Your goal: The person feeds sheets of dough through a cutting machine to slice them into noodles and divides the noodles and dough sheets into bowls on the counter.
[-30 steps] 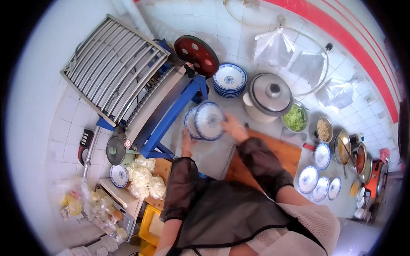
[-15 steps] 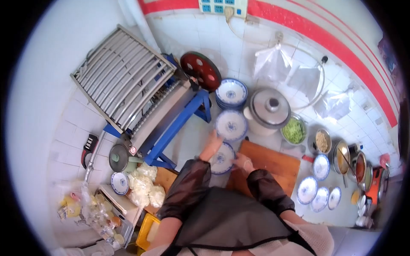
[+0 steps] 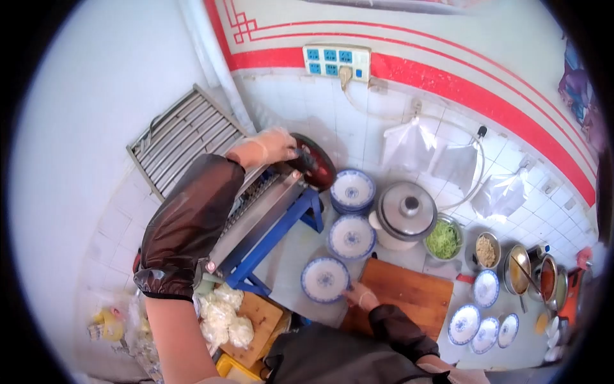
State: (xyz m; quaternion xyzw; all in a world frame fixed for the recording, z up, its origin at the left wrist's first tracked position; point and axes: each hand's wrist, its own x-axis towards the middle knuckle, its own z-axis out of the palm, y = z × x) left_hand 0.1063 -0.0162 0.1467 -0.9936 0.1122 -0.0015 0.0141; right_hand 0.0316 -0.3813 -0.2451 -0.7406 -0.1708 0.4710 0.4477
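Note:
My right hand [image 3: 361, 296] pinches the right rim of a blue-and-white plate [image 3: 325, 280] near the left edge of the wooden cutting board [image 3: 409, 291]. My left arm is stretched out, and my left hand [image 3: 267, 147] is at the top of a blue-framed machine with metal rollers [image 3: 259, 227], beside its dark red wheel [image 3: 320, 168]. The left fingers are curled at a dark part there, and what they grip is hidden. Just behind the held plate lies another patterned plate [image 3: 352, 237], in front of a stack of bowls [image 3: 353, 190].
A lidded pot [image 3: 407, 214] stands behind the board. Shredded greens fill a bowl [image 3: 443, 240]; beside it are a bowl of pale food [image 3: 487, 251] and several sauce pots. Several small dishes [image 3: 464, 324] lie at right. Bagged pale dough-like lumps [image 3: 224, 317] sit at lower left.
My left hand has left the plates and risen to the machine's top by the wheel. My right hand stays on the plate's rim. The view has tilted up.

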